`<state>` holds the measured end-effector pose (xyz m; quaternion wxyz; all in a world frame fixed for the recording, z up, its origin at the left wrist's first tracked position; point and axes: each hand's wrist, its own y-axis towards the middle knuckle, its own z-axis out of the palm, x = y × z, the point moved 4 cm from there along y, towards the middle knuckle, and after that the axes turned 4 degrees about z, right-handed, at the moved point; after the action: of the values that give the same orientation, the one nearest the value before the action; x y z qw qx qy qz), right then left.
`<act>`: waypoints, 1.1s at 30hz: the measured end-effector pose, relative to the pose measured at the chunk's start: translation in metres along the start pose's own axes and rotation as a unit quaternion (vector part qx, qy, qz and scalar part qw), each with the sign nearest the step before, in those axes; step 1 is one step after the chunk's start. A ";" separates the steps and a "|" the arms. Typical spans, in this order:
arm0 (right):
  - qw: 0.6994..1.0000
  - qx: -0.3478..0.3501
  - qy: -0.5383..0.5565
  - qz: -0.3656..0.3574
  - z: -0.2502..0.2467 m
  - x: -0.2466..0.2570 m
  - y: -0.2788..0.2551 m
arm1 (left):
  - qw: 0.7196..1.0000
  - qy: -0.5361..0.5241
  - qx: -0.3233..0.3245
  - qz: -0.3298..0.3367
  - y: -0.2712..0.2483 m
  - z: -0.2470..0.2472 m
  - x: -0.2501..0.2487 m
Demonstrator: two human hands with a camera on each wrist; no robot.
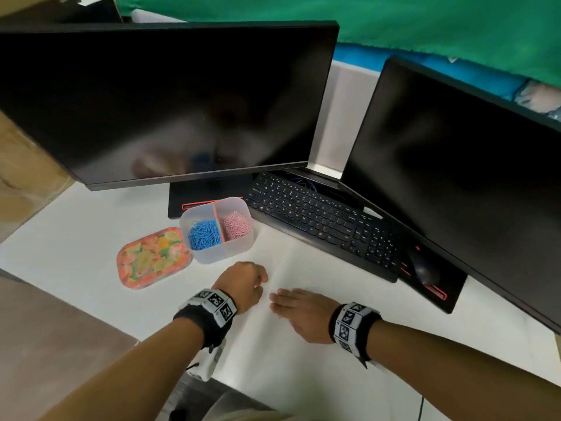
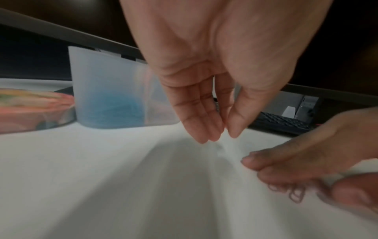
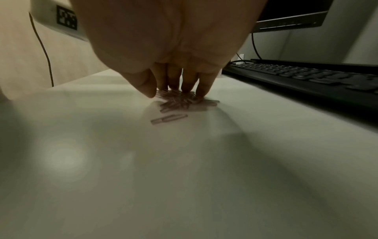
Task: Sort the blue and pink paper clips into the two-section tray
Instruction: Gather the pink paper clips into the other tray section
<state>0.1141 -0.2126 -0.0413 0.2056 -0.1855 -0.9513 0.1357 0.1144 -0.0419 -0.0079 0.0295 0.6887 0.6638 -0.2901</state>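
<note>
A translucent two-section tray (image 1: 209,256) stands on the white desk, with blue paper clips (image 1: 204,234) in its left section and pink paper clips (image 1: 236,226) in its right. My left hand (image 1: 261,284) hovers just in front of the tray with relaxed fingers (image 2: 204,127) pointing down and nothing in them. My right hand (image 1: 274,302) lies low on the desk beside it, fingers straight. In the right wrist view its fingertips (image 3: 201,93) press on a small pile of pink clips (image 3: 180,101). One pink clip (image 3: 169,118) lies apart, nearer the wrist.
A floral lid (image 1: 153,258) lies left of the tray. A black keyboard (image 1: 321,220) and mouse (image 1: 423,268) sit to the right. Two dark monitors (image 1: 170,98) stand behind. The desk's front edge is near my left forearm.
</note>
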 end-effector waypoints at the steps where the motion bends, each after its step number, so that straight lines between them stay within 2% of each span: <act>1: 1.000 -0.012 0.004 -0.004 0.002 -0.004 -0.007 | 1.000 0.002 0.011 -0.004 -0.001 0.006 0.000; 4: 0.997 -0.072 0.025 0.012 -0.001 -0.012 -0.023 | 0.999 -0.008 0.045 -0.007 -0.003 0.023 -0.005; 8: 0.969 -0.103 0.115 0.192 -0.013 -0.034 -0.041 | 0.995 0.000 0.099 -0.006 -0.003 0.047 -0.019; 10: 0.962 -0.085 0.110 0.233 -0.012 -0.039 -0.044 | 0.993 0.012 0.115 -0.006 -0.002 0.056 -0.028; 14: 0.962 -0.039 0.140 0.233 -0.003 -0.032 -0.037 | 0.995 0.002 0.103 -0.012 0.006 0.061 -0.044; 18: 0.946 -0.050 0.201 0.248 -0.002 -0.023 -0.031 | 0.997 0.009 0.076 0.024 0.011 0.058 -0.050; 21: 0.929 -0.078 0.244 0.269 -0.003 -0.027 -0.034 | 0.998 -0.018 0.055 0.020 0.013 0.057 -0.050; 24: 0.920 -0.058 0.230 0.312 -0.001 -0.037 -0.050 | 0.997 -0.046 0.057 -0.007 0.012 0.057 -0.043; 27: 0.916 -0.031 0.217 0.336 0.004 -0.034 -0.057 | 0.996 -0.029 0.082 -0.004 0.010 0.059 -0.044; 29: 0.912 -0.046 0.215 0.345 0.005 -0.027 -0.051 | 0.996 -0.006 0.088 0.017 0.011 0.063 -0.050; 33: 0.907 -0.077 0.218 0.352 0.003 -0.019 -0.031 | 0.998 0.005 0.055 0.038 0.013 0.063 -0.058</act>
<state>0.1194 -0.2488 -0.0399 0.3323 -0.5484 -0.7631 0.0814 0.1066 -0.1227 -0.0391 -0.0002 0.7154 0.6204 -0.3214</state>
